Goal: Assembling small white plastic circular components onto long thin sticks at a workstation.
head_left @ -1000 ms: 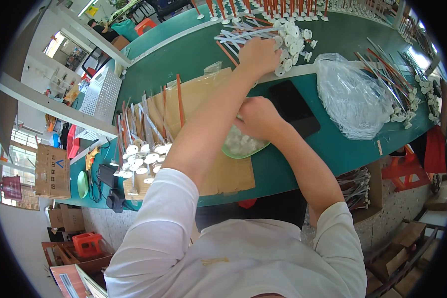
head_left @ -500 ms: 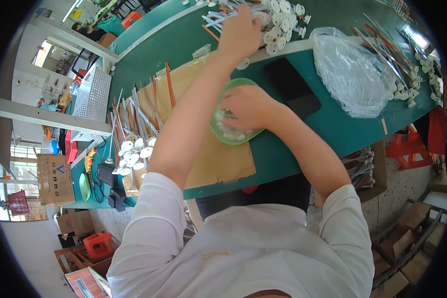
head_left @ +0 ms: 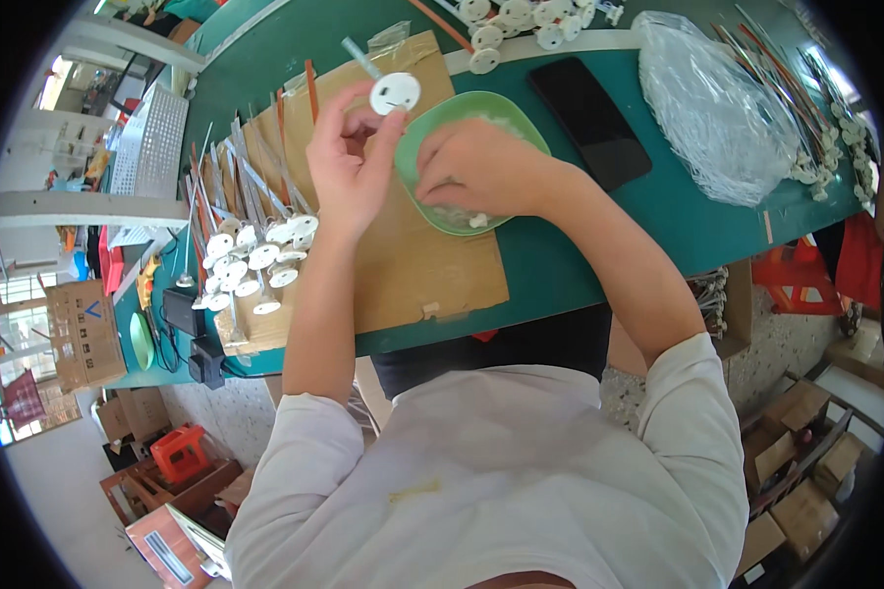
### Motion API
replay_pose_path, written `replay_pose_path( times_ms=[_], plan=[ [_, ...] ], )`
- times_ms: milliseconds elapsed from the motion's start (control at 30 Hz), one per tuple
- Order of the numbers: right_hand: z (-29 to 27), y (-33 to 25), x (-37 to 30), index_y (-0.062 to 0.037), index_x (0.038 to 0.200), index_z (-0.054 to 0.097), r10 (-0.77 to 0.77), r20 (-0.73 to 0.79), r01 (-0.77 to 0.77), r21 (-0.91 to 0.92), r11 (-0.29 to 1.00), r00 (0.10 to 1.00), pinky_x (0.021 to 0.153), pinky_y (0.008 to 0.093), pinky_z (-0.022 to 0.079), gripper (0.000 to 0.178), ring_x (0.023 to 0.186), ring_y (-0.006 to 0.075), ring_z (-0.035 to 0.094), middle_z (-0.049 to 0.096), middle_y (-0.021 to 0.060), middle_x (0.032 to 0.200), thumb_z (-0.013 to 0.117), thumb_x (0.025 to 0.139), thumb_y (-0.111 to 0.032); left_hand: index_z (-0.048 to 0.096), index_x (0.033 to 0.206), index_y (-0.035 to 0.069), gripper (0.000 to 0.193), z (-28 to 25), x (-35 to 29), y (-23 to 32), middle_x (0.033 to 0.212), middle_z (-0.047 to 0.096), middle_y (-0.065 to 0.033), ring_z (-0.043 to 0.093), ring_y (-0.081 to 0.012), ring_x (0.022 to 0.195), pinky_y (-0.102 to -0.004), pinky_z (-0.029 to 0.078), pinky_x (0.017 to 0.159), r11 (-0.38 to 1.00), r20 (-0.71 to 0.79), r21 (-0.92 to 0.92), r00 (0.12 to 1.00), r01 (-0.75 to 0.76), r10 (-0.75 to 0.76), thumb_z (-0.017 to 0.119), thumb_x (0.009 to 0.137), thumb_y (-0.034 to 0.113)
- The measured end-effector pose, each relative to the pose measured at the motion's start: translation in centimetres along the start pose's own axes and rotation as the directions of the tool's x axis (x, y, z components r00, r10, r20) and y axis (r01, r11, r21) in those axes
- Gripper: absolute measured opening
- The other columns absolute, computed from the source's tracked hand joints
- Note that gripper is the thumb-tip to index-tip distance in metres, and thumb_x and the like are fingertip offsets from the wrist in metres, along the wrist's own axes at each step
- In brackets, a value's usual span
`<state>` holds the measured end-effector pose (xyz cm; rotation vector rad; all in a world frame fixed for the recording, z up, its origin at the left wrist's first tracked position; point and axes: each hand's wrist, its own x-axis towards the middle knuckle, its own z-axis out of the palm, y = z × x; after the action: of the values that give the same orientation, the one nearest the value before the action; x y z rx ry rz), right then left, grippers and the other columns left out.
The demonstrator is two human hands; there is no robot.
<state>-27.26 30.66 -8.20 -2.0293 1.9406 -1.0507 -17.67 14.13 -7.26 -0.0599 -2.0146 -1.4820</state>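
Note:
My left hand (head_left: 352, 162) is closed on a white disc (head_left: 395, 92) with slots in it, pinched at its edge between thumb and fingers. A pale flat strip (head_left: 361, 57) sticks out from the disc toward the far side. Just to the right stands a green bowl (head_left: 432, 113) holding small white pieces (head_left: 478, 221). My right hand (head_left: 481, 167) reaches into the bowl with fingers curled together; what they grip, if anything, is hidden. Under the left hand and part of the bowl lies a brown cardboard sheet (head_left: 422, 270).
Several strips with white discs (head_left: 265, 257) lie on the cardboard's left side. More white discs (head_left: 521, 15) lie at the far edge. Right of the bowl are a black phone (head_left: 591, 123) and a clear plastic bag (head_left: 712, 118). Another strip bundle (head_left: 805, 128) lies farther right.
My left hand has come back from the far pile with a white disc and its strip, to the bowl's left. My right hand stays in the bowl. The whole view has shifted.

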Motion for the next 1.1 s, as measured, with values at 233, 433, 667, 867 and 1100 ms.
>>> replay_pose_path(
  times_ms=[233,433,667,867,1100],
  plan=[
    [-1.4,-1.1,0.4,-0.0072,0.088,0.073,0.347,-0.149,-0.299,0.273,0.914,0.926,0.065,0.0301,0.052,0.011,0.067,0.0222,0.067,0.071,0.0101,0.076,0.075,0.078,-0.011,0.059,0.133,0.001,0.041,-0.2,-1.0,-0.3,0.093,0.07,-0.0041,0.066,-0.0089,0.084,-0.0231,0.052,0.077,0.995,-0.06,-0.006,0.993,0.101,-0.101,0.066,0.093,0.0],
    [-1.0,0.1,0.8,-0.004,0.089,0.072,0.281,-0.311,-0.211,0.24,0.947,0.908,0.063,0.028,0.051,0.013,0.062,0.0176,0.062,0.069,0.0066,0.073,0.078,0.079,-0.011,0.054,0.137,0.0,0.038,-0.9,-1.0,-1.9,0.102,0.073,-0.01,0.069,-0.0141,0.094,-0.0254,0.055,0.079,0.983,-0.094,-0.109,0.983,0.145,-0.156,0.059,0.099,0.004],
    [-0.8,-1.2,1.1,-0.0047,0.087,0.076,0.476,-0.491,-0.266,0.437,0.859,0.73,0.059,0.0216,0.047,0.012,0.065,0.0107,0.059,0.071,0.002,0.083,0.08,0.077,-0.008,0.054,0.135,-0.002,0.034,0.3,-1.6,0.2,0.108,0.071,-0.0099,0.068,-0.014,0.097,-0.0266,0.054,0.084,0.938,-0.055,-0.301,0.979,0.172,-0.197,0.055,0.101,0.005],
    [0.4,0.0,1.6,-0.0093,0.086,0.077,-0.321,-0.674,0.053,-0.386,0.921,0.665,0.054,0.0254,0.049,0.02,0.067,0.0158,0.061,0.068,0.0024,0.082,0.083,0.068,-0.004,0.052,0.136,-0.001,0.035,0.9,-1.9,0.8,0.104,0.073,-0.0142,0.071,-0.0194,0.099,-0.0314,0.057,0.086,0.896,-0.02,-0.407,0.979,0.179,-0.205,0.054,0.102,0.006],
    [0.7,-0.4,1.6,-0.0089,0.088,0.077,-0.239,-0.706,0.001,-0.319,0.948,0.667,0.054,0.0245,0.05,0.018,0.07,0.0158,0.063,0.068,0.0033,0.084,0.082,0.071,-0.005,0.048,0.138,0.0,0.037,1.0,-2.3,0.6,0.107,0.072,-0.0166,0.071,-0.0235,0.102,-0.0361,0.058,0.092,0.802,-0.007,-0.554,0.963,0.222,-0.271,0.053,0.102,0.006]
  ],
)
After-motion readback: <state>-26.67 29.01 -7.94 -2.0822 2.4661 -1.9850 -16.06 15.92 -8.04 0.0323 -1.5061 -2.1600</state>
